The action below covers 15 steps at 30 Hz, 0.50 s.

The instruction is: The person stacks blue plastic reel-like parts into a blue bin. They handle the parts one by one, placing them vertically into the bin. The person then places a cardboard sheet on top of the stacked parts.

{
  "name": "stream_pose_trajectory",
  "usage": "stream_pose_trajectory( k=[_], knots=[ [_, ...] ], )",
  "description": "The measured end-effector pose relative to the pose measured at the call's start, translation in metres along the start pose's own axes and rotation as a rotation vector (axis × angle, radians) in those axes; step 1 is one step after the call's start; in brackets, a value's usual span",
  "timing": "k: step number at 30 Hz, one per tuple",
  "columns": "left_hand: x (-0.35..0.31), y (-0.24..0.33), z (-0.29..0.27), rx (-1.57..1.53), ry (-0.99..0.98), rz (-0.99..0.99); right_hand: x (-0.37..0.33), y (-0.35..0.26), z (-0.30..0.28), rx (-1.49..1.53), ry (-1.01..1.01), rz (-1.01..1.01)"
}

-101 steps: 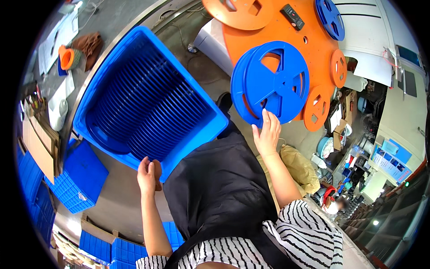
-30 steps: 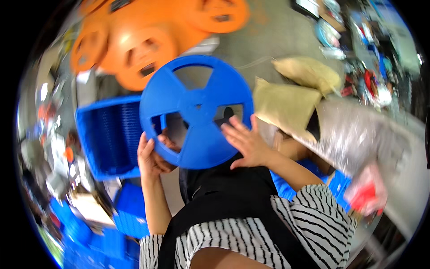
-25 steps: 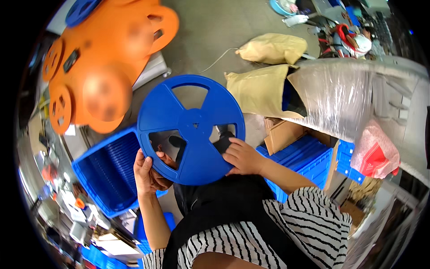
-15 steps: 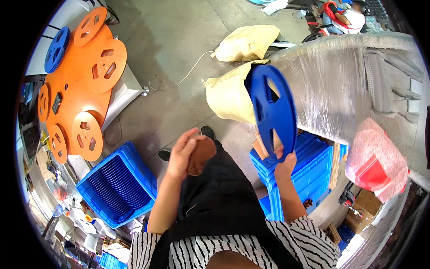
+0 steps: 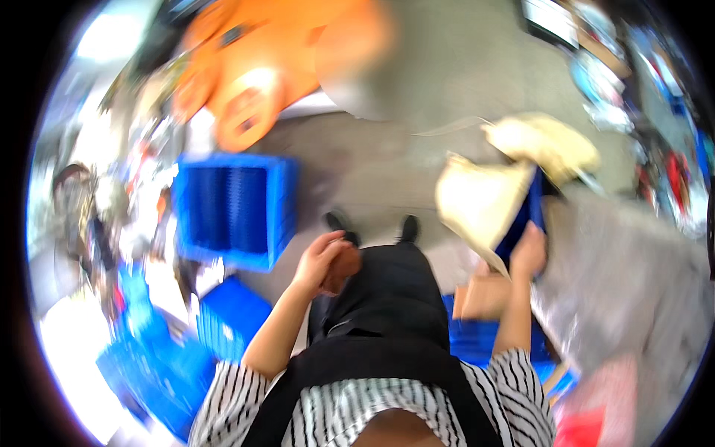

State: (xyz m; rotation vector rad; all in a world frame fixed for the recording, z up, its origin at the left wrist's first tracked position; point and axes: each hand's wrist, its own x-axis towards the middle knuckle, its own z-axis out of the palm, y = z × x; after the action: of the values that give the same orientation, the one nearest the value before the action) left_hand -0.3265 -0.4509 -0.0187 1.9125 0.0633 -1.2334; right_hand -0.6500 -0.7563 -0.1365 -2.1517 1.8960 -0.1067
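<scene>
My left hand (image 5: 319,257) is closed round a dark brown, rounded pad (image 5: 344,270), held above my lap; the pad's exact kind is not clear. At the right, my right hand (image 5: 529,252) grips the edge of a blue slotted disc (image 5: 514,237). Most of that disc sits inside the mouth of a yellow sack (image 5: 477,203), whose near side hides it. Motion blur softens the fingers of my right hand.
To the left stands a blue crate (image 5: 284,216) with a row of blue discs in it. Beyond it is an orange table (image 5: 298,45) bearing orange discs. Another yellow sack (image 5: 547,145) lies behind the first. A cardboard piece (image 5: 484,296) rests on blue crates (image 5: 473,339) at my right.
My right hand has carried the blue disc into the yellow sack's mouth. My left hand still holds the brown pad. The view has swung, shifting the orange table and crate up and rightward.
</scene>
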Motion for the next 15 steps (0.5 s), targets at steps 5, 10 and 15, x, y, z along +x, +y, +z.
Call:
stream_pose_trajectory(
  k=[5, 10, 15],
  knots=[
    [-0.021, -0.056, -0.051, -0.18, -0.051, -0.072, -0.059, 0.152, 0.09, -0.559, -0.302, 0.216],
    [-0.036, -0.183, -0.136, -0.403, 0.398, -0.154, -0.077, -0.001, 0.049, -0.338, 0.03, 0.079],
    [-0.02, -0.339, -0.235, -0.537, 0.679, -0.371, -0.126, -0.175, 0.092, -0.255, -0.08, -0.656]
  ],
)
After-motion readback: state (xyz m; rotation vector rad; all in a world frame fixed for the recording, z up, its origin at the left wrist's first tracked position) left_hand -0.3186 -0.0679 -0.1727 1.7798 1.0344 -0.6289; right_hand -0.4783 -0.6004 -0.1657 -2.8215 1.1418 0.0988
